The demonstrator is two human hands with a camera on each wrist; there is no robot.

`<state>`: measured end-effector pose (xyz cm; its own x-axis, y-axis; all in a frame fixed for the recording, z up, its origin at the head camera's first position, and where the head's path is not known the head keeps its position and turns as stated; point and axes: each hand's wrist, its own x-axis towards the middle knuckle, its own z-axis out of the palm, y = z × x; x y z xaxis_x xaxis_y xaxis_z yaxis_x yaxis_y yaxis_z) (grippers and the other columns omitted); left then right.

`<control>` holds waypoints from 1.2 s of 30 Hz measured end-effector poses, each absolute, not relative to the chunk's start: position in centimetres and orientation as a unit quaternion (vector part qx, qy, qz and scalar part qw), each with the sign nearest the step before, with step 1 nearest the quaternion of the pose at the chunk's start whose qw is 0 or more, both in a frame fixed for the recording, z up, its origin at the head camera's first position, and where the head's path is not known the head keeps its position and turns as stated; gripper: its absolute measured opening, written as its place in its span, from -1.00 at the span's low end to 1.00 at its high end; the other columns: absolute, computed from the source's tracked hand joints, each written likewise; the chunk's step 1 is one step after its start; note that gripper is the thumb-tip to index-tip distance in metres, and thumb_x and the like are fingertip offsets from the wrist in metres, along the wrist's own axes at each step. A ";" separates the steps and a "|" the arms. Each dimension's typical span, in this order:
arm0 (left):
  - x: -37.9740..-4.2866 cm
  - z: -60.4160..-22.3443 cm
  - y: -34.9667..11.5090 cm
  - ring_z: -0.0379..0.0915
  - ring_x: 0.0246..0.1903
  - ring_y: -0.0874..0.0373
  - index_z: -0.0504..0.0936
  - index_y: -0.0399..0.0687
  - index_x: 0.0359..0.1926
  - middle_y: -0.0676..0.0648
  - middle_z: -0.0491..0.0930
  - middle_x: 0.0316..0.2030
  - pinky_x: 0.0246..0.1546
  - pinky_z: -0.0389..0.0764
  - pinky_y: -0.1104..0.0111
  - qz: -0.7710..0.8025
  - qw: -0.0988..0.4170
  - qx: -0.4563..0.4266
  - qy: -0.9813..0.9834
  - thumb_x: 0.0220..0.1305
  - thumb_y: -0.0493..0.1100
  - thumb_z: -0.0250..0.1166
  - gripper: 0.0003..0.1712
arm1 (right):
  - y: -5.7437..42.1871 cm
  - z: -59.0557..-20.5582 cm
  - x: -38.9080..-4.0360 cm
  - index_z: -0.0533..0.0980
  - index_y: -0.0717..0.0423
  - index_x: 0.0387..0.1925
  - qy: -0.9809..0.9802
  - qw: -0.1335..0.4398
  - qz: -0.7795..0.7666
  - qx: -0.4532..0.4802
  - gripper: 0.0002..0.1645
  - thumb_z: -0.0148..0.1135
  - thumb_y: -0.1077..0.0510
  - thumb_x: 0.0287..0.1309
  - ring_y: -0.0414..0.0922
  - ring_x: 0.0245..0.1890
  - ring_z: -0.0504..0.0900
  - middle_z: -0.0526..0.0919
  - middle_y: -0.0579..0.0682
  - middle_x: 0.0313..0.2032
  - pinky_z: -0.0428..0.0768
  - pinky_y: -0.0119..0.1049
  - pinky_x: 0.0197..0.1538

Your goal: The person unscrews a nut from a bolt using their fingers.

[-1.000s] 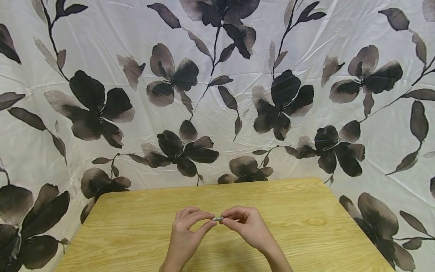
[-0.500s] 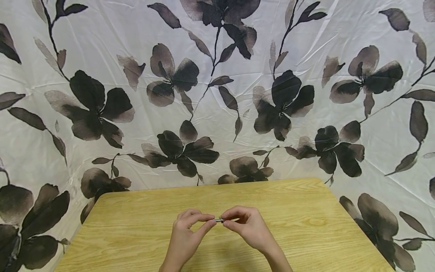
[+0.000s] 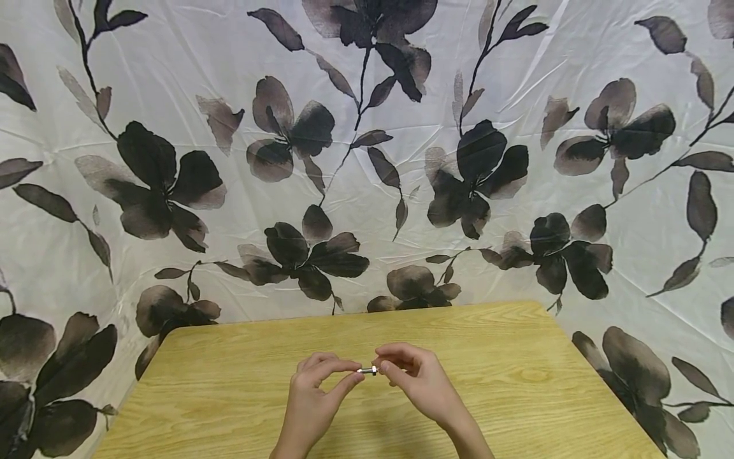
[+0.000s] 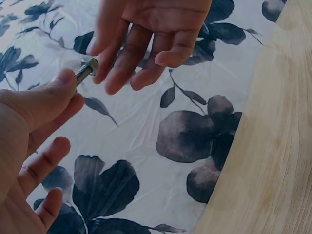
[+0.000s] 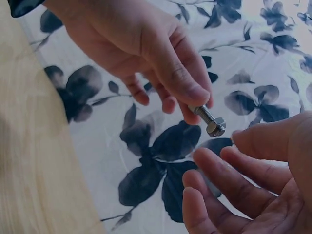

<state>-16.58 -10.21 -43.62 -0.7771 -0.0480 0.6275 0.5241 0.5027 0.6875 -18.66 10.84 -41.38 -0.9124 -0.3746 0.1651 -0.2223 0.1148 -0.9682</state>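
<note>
A small silver hex bolt point(image 3: 368, 370) is held roughly level above the table, its head toward the right hand. My left hand point(image 3: 316, 389) pinches the threaded end between thumb and index finger. In the right wrist view the bolt head point(image 5: 216, 127) and some thread show, while the fingertips cover the far end; whether a separate nut sits by the head I cannot tell. Just off the head, my right hand point(image 3: 421, 384) holds nothing, thumb and fingers spread apart and loosely bent. The left wrist view shows a gap between the right hand point(image 4: 156, 29) and the bolt.
Below the hands lies a light wood-grain table point(image 3: 241, 357) with rounded far corners. A white cloth point(image 3: 367, 268) with dark flower prints hangs behind it and on both sides.
My right thumb and fingers have come off the bolt head and opened a little to the right. The left hand keeps its pinch and has barely moved.
</note>
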 end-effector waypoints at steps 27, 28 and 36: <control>-16.9 -43.8 -10.3 0.55 -0.22 0.26 0.83 0.15 -0.30 0.22 0.77 -0.37 0.05 0.30 0.34 -0.470 0.350 -0.228 -0.778 -0.09 -0.30 0.63 -0.69 | 10.9 -41.5 -18.7 0.73 0.20 -0.10 0.751 0.087 -0.625 -0.194 -0.74 0.36 0.09 0.35 -0.21 -0.25 0.74 0.80 0.16 -0.15 0.66 -0.32 -0.13; -16.9 -43.8 -10.2 0.55 -0.22 0.27 0.83 0.17 -0.30 0.25 0.76 -0.38 0.04 0.30 0.35 -0.467 0.349 -0.224 -0.781 -0.10 -0.30 0.63 -0.68 | 10.9 -41.4 -18.7 0.74 0.19 -0.10 0.753 0.085 -0.623 -0.194 -0.75 0.38 0.10 0.33 -0.22 -0.25 0.73 0.79 0.14 -0.15 0.66 -0.33 -0.13; -16.7 -43.8 -10.2 0.54 -0.22 0.32 0.84 0.24 -0.26 0.35 0.72 -0.39 0.03 0.34 0.24 -0.453 0.333 -0.205 -0.801 -0.11 -0.29 0.64 -0.63 | 10.9 -41.5 -18.6 0.74 0.19 -0.11 0.753 0.071 -0.624 -0.195 -0.76 0.44 0.13 0.26 -0.18 -0.23 0.74 0.78 0.14 -0.11 0.67 -0.34 -0.15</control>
